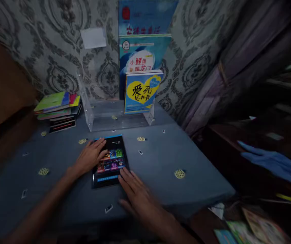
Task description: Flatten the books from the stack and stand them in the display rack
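A thin black book (110, 169) with rows of small colourful pictures lies flat on the blue-grey tablecloth (160, 179). Across its upper left part rests my left hand (92, 156), fingers stretched out and not wrapped round it. My right hand (135, 189) is open too, its fingertips touching the book's lower right edge. Behind the book stands a clear acrylic rack (117, 123). At the rack's right end, upright books are propped, the front one a blue book with a yellow heart (141, 93).
A stack of books (59, 106) sits at the back left. Taller blue books (145, 44) lean on the patterned wall behind the rack. A curtain (206, 81) hangs at right. Beyond the table's right edge are a blue glove-like thing (272, 161) and several flat, colourful items (262, 225) lower down.
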Motion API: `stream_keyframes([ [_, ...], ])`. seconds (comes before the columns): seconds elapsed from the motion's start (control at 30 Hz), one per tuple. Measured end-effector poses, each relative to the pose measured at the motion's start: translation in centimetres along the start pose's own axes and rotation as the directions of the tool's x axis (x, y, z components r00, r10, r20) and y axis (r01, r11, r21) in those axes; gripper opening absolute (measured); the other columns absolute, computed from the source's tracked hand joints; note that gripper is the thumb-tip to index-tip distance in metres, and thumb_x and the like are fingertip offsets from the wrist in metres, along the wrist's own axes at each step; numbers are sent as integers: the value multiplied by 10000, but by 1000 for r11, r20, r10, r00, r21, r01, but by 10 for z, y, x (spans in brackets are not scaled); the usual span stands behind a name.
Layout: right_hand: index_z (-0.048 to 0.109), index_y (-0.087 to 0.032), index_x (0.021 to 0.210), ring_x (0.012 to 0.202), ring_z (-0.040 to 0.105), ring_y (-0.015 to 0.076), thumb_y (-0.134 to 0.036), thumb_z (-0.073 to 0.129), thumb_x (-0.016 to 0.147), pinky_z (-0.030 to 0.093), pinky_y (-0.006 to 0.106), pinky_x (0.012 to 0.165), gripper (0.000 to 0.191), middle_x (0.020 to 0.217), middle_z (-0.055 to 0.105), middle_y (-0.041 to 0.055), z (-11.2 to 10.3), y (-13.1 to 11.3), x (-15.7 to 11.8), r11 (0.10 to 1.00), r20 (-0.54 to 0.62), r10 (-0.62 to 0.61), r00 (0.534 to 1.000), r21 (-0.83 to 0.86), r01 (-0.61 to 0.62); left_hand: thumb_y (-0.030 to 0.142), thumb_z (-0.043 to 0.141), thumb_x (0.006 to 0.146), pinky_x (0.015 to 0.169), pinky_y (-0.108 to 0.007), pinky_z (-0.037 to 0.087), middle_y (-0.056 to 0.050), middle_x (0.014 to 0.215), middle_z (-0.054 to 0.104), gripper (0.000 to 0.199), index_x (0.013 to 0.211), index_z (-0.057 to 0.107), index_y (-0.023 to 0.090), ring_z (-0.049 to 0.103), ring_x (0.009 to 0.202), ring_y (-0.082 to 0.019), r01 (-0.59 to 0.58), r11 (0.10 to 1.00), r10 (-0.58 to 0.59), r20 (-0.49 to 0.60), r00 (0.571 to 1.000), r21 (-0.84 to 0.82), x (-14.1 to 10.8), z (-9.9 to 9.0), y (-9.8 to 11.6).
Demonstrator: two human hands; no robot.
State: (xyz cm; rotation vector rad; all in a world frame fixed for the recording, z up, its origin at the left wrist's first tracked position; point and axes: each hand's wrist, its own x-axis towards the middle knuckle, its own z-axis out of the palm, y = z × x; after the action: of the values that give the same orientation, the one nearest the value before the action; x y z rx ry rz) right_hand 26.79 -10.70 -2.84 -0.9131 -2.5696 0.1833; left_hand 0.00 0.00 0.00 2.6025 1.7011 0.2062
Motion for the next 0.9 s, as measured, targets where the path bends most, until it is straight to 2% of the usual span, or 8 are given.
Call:
stream_keyframes([
  [0.17, 427, -80, 1499, 1495, 345, 301, -223, 687, 909, 414, 479, 1190, 661, 1571, 423, 204, -3, 1, 0, 999, -31, 4, 1000, 44, -3, 482, 304, 1059, 1237, -478, 263, -84, 1591, 424, 550, 1509, 445, 198, 359, 1497, -223, -104, 993, 105, 23, 994, -49, 29, 5, 12],
  [0.33, 417, -63, 1508, 1503, 334, 289, -233, 694, 905, 386, 464, 1210, 685, 1560, 443, 201, -7, -1, 0, 997, -32, 28, 999, 68, -26, 499, 292, 1063, 1241, -475, 246, -88, 1611, 391, 564, 1516, 433, 194, 333, 1509, -223, -196, 978, 199, 35, 979, -64, 60, 9, 27],
  [0.43, 405, -88, 1521, 1502, 339, 285, -258, 654, 935, 399, 470, 1203, 659, 1563, 440, 194, -7, -2, 2, 996, -26, 44, 999, 78, -42, 509, 273, 1065, 1236, -466, 256, -96, 1608, 397, 574, 1519, 427, 192, 332, 1510, -219, -222, 972, 223, 15, 975, -73, 68, 13, 28],
  [0.57, 447, -53, 1483, 1490, 358, 309, -268, 625, 958, 398, 498, 1200, 594, 1543, 456, 224, -7, -3, 4, 996, -3, 38, 999, 78, -38, 526, 247, 1067, 1242, -471, 230, -103, 1624, 364, 600, 1546, 381, 191, 295, 1525, -222, -248, 966, 250, 4, 968, -76, 66, 15, 25],
  [0.67, 441, -75, 1488, 1499, 341, 302, -278, 605, 974, 384, 511, 1207, 577, 1557, 444, 211, -6, -3, 5, 995, -7, 47, 999, 94, -47, 539, 244, 1065, 1254, -471, 186, -107, 1642, 322, 623, 1563, 346, 180, 251, 1540, -225, -293, 952, 297, 31, 954, -85, 58, 15, 26],
  [0.77, 430, -95, 1501, 1502, 338, 293, -287, 588, 986, 376, 521, 1210, 572, 1564, 439, 199, -4, -4, 5, 993, -18, 56, 998, 104, -54, 521, 224, 1074, 1259, -453, 170, -91, 1650, 303, 609, 1580, 310, 194, 232, 1545, -206, -363, 925, 370, 52, 928, -109, 46, 13, 30],
  [0.9, 452, -54, 1479, 1492, 359, 311, -289, 579, 989, 385, 544, 1199, 558, 1543, 458, 226, -6, -5, 6, 994, -18, 53, 998, 94, -51, 489, 197, 1086, 1263, -436, 155, -65, 1646, 318, 577, 1594, 274, 226, 243, 1540, -175, -434, 890, 444, 54, 894, -140, 22, 10, 40],
])
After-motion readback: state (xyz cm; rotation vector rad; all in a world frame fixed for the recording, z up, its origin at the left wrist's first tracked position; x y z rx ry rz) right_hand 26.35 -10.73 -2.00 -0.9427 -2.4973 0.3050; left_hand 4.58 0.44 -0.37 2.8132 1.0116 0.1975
